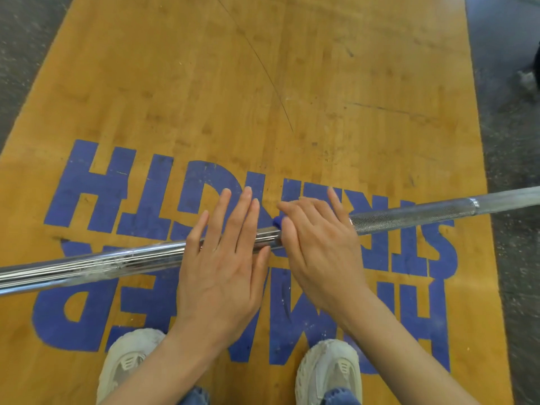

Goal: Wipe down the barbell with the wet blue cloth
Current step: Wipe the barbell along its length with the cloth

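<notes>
A chrome barbell [409,216] runs across the view from lower left to upper right, smooth on the left and knurled on the right. My left hand [225,252] lies flat on the smooth part with its fingers straight. Beside it, my right hand [315,244] curls over the bar. A small bit of the blue cloth [277,221] pokes out from under its fingers; the rest of the cloth is hidden beneath that hand.
The bar lies above a wooden lifting platform [233,83] with large blue letters. Dark rubber flooring [514,141] borders it on the right and at the upper left. My two pale shoes [328,372] stand at the bottom edge.
</notes>
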A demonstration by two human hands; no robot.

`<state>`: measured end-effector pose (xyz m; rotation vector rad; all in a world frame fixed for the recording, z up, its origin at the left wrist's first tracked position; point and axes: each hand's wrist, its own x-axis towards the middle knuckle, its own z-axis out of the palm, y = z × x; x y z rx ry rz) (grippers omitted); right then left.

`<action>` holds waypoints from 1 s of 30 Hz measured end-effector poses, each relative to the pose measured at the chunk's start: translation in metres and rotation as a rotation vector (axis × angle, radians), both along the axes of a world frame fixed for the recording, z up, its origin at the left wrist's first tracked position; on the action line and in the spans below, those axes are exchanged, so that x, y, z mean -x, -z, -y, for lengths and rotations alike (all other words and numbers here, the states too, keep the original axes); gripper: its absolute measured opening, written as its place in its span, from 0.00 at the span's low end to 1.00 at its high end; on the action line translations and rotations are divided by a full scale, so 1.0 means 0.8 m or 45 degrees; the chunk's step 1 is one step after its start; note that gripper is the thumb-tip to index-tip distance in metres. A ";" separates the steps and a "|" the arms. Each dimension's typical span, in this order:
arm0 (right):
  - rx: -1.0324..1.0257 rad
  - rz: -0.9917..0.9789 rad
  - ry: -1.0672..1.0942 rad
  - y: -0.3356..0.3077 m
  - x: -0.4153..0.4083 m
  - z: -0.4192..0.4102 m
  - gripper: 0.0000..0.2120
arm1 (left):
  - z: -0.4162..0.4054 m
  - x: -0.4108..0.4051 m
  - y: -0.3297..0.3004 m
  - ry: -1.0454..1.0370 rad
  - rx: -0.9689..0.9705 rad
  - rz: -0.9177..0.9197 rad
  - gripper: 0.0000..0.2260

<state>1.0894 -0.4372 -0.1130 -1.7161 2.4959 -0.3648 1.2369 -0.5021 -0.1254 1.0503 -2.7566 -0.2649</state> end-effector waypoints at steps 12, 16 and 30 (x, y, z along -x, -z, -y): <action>-0.169 -0.082 0.011 -0.010 -0.012 -0.004 0.23 | -0.027 -0.013 -0.003 0.031 -0.043 0.058 0.28; -0.097 -0.125 -0.100 -0.008 -0.008 -0.031 0.21 | -0.037 -0.020 -0.005 0.062 -0.046 0.078 0.28; -0.267 -0.249 -0.438 -0.013 0.009 -0.032 0.31 | -0.031 -0.054 -0.010 0.142 0.017 0.087 0.27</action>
